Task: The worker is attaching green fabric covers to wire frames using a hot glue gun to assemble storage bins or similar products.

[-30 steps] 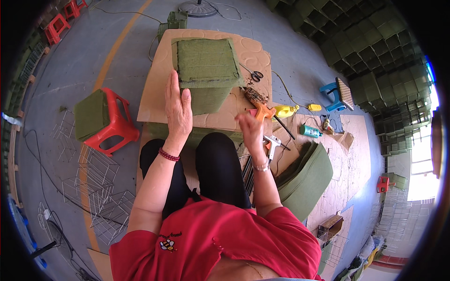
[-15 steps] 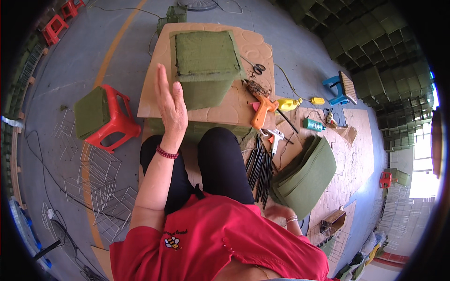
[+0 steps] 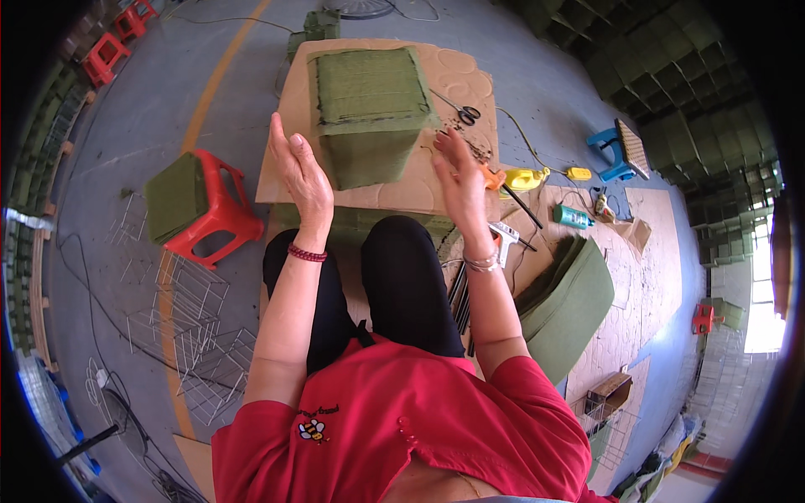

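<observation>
A green fabric-covered box [image 3: 369,155] stands on a cardboard-topped work surface [image 3: 293,189] in front of my knees. Dark lines run along the edges of its upper face. My left hand [image 3: 303,180] is raised near the box's left side, fingers stretched out, holding nothing. On the other side my right hand [image 3: 461,184] is up too, fingers extended and nothing held. Both palms face inward, apart from the box. Behind my right hand an orange glue gun [image 3: 493,178] is mostly hidden. Scissors [image 3: 467,114] lie at the box's right.
A red stool [image 3: 226,222] bearing green sheets stands left, near wire frames [image 3: 197,293]. To the right are a yellow bottle [image 3: 524,178], a green bottle [image 3: 573,217], a white glue gun [image 3: 506,238], black sticks [image 3: 459,298], stacked green sheets [image 3: 570,310] and a blue stool [image 3: 616,151].
My right hand has come up from beside my waist to the box's right side, now covering much of the orange glue gun. My left hand stays raised on the left.
</observation>
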`<state>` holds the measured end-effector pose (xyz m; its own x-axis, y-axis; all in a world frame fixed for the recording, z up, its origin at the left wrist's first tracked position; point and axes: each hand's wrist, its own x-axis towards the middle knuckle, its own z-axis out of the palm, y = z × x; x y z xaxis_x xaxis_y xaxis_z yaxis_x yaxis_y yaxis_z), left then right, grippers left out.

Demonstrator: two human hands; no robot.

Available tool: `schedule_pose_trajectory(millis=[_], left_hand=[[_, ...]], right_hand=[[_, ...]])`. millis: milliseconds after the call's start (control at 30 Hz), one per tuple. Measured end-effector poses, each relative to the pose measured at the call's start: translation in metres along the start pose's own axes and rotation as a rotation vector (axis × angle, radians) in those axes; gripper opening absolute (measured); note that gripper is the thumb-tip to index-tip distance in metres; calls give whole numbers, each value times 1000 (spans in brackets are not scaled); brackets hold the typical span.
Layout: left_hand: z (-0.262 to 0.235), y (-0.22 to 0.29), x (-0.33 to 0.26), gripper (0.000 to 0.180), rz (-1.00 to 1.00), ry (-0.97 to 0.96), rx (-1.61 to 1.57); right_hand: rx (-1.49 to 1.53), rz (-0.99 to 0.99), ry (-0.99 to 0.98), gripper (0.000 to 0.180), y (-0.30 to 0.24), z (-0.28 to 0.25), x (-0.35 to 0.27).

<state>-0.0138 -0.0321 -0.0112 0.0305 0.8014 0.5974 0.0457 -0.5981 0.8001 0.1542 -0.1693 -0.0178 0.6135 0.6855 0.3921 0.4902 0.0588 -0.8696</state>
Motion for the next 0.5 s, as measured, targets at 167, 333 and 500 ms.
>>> schedule_pose_trajectory(millis=[167, 333, 500], left_hand=[[-6, 21, -21, 49, 509, -148, -17], [23, 56, -74, 49, 261, -1169, -375], [25, 61, -76, 33, -301, -1734, -471]], right_hand=[[-245, -286, -332, 28, -13, 15, -45], [-53, 39, -739, 20, -27, -44, -79], [463, 251, -402, 36, -22, -208, -105]])
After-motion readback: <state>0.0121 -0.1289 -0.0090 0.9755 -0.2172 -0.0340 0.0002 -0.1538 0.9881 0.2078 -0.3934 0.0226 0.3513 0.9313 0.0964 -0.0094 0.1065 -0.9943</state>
